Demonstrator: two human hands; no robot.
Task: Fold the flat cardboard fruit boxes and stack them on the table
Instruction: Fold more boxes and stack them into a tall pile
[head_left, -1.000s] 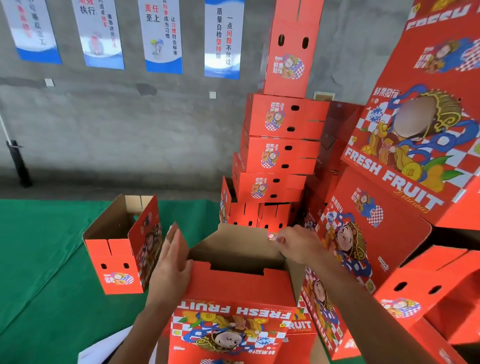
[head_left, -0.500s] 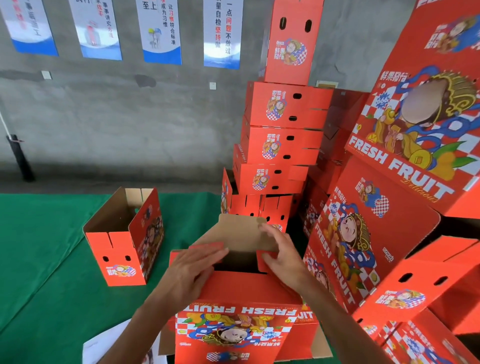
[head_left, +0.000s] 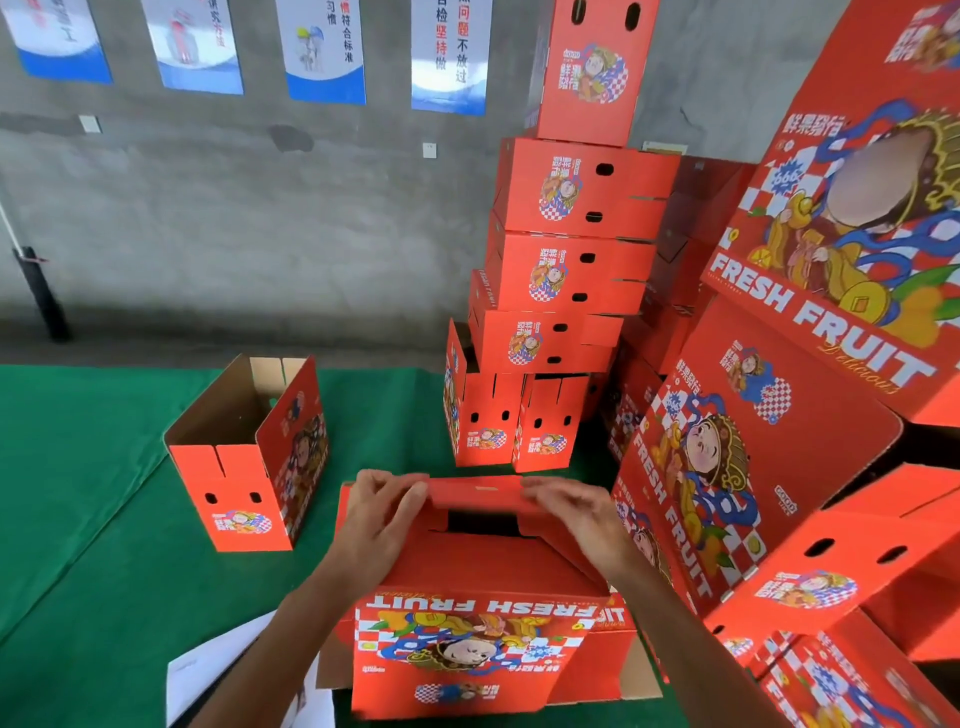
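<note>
At six o'clock on the green tabletop (head_left: 93, 519), a red fruit box (head_left: 467, 639) being folded, printed side with upside-down "FRESH FRUIT" lettering facing the camera, its lowest edge cut off by the frame. On the far top flap (head_left: 475, 493), both hands: left hand (head_left: 382, 512) at eleven o'clock of the box, fingers (head_left: 400, 486) curled over the flap's edge and gripping it; right hand (head_left: 582, 514) at one o'clock, fingers lying over the same flap, tips blurred, so hard to say whether curled round it or merely pressing. Between the hands, a dark slot into the box; inside not visible.

At nine o'clock, well apart, an open box (head_left: 249, 457) standing upright, brown interior showing, bottom hidden in shadow. At twelve o'clock, a leaning stack of folded boxes (head_left: 566, 270), top box cut off by the upper frame edge, lower boxes partly hidden behind two upright ones. From one to five o'clock, a large pile of boxes (head_left: 779, 441) tilted at several angles, running out of frame. At seven o'clock, white paper (head_left: 208, 670), partly covered by the left forearm. On the grey wall (head_left: 234, 218), posters (head_left: 322, 52) cropped at the top.
</note>
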